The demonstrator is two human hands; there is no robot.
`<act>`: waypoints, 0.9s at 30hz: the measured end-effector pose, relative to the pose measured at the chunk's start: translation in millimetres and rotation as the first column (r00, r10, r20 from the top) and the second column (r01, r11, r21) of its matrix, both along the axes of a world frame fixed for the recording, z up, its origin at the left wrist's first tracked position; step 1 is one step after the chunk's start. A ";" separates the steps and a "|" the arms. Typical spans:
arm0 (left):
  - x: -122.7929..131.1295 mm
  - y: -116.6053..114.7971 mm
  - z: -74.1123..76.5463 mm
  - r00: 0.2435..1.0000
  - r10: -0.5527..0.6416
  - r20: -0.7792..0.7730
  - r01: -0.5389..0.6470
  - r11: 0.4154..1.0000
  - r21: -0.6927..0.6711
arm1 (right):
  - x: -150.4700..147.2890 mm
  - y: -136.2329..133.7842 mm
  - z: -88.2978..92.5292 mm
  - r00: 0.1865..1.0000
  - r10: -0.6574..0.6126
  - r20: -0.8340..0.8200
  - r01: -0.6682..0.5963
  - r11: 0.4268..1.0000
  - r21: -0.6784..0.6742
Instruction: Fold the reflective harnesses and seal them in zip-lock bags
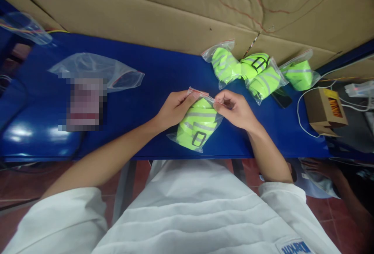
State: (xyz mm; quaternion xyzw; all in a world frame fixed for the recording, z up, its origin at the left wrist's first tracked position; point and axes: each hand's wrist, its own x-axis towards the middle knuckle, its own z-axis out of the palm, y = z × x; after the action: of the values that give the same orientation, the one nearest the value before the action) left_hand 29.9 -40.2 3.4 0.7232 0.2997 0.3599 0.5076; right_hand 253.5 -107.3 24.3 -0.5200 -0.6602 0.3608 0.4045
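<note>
A clear zip bag [172,137] lies near the front edge of the blue table, its top edge turned away from me. Inside it is a folded neon-yellow reflective strap [201,119] with grey stripes and a black buckle. My left hand [175,108] pinches the bag's red-lined zip edge at the left, thumb on top. At the right end of the same edge, my right hand [233,108] grips the bag between thumb and curled fingers. The part of the zip under my fingers is hidden.
Several bagged neon straps [264,82] lie at the back right, with a dark phone-like object [282,97] beside them. Empty clear bags [87,65] and a blurred-out item [85,104] are at left. A cardboard box [324,110] and white cables stand right. Another person's arm [336,172] shows lower right.
</note>
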 end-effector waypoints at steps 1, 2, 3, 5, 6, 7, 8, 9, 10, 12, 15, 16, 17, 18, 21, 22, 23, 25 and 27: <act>0.0 -0.1 -0.6 1.000 0.001 -0.001 -0.001 1.000 0.000 | -0.4 0.1 -1.0 1.000 -0.003 -0.007 0.003 1.000 -0.001; 0.0 -0.1 -1.1 1.000 0.000 -0.003 0.000 1.000 0.002 | -0.8 0.2 -2.2 1.000 -0.010 -0.011 0.010 1.000 0.001; -0.1 -0.1 -1.5 1.000 -0.002 -0.007 0.002 1.000 0.002 | -1.1 0.3 -3.5 1.000 -0.020 -0.012 0.020 1.000 0.004; -0.2 0.1 -2.3 1.000 -0.005 -0.019 0.005 1.000 0.001 | -1.7 0.6 -6.5 0.999 -0.035 -0.010 0.035 0.999 0.012; -0.3 0.3 -2.8 1.000 -0.009 -0.024 0.009 1.000 -0.002 | -2.0 0.9 -8.1 0.999 -0.038 -0.009 0.038 0.999 0.016; -0.4 0.5 -3.4 0.999 -0.015 -0.028 0.015 1.000 -0.008 | -2.4 1.2 -9.7 0.999 -0.040 -0.011 0.040 0.999 0.021; -0.5 0.7 -4.2 0.999 -0.026 -0.030 0.025 1.000 -0.014 | -3.0 1.7 -11.2 0.999 -0.041 -0.017 0.041 0.999 0.023; -0.6 0.9 -5.0 0.999 -0.041 -0.030 0.040 0.999 -0.022 | -3.6 2.2 -12.6 0.999 -0.043 -0.028 0.044 0.999 0.024; -0.6 1.0 -5.9 0.998 -0.058 -0.030 0.057 0.998 -0.032 | -4.3 2.7 -13.7 0.998 -0.048 -0.040 0.049 0.999 0.022; -0.6 1.1 -7.6 0.996 -0.088 -0.023 0.086 0.995 -0.056 | -5.9 3.7 -14.9 0.997 -0.056 -0.059 0.057 0.998 0.010; -0.2 0.7 -9.3 0.994 -0.105 -0.009 0.104 0.991 -0.086 | -8.5 4.1 -14.2 0.998 -0.051 -0.044 0.051 0.999 -0.002; 0.2 0.4 -9.7 0.993 -0.114 -0.005 0.113 0.989 -0.092 | -9.2 3.9 -13.7 0.998 -0.047 -0.030 0.046 0.999 -0.004; 0.7 0.1 -10.0 0.992 -0.126 -0.002 0.125 0.987 -0.099 | -9.8 3.7 -13.3 0.999 -0.041 -0.020 0.041 0.999 -0.005; 1.2 -0.1 -10.3 0.990 -0.140 0.001 0.139 0.985 -0.107 | -10.2 3.5 -13.2 0.999 -0.036 -0.016 0.036 0.999 -0.008; 3.0 -0.1 -11.6 0.989 -0.150 0.015 0.151 0.981 -0.125 | -9.8 3.6 -14.7 0.999 -0.036 -0.029 0.036 0.999 -0.016; 3.5 0.3 -12.0 0.991 -0.130 0.016 0.131 0.984 -0.122 | -9.5 3.8 -15.7 0.999 -0.042 -0.031 0.041 0.999 -0.016; 3.9 0.8 -12.4 0.995 -0.099 0.021 0.101 0.989 -0.109 | -9.2 4.1 -16.7 0.998 -0.051 -0.024 0.050 0.999 -0.015; 4.3 2.0 -12.8 0.999 -0.041 0.030 0.043 0.997 -0.071 | -9.1 4.6 -18.2 0.998 -0.070 0.007 0.070 0.997 -0.007; 4.0 2.8 -12.5 0.999 -0.015 0.031 0.016 0.999 -0.032 | -9.6 4.8 -18.9 0.996 -0.086 0.024 0.085 0.996 0.008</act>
State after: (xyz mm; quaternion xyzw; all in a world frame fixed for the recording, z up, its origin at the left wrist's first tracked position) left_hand 34.0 -37.4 -9.1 0.7117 0.2920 0.3618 0.5266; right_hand 243.9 -102.5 5.4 -0.5507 -0.6435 0.3344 0.4133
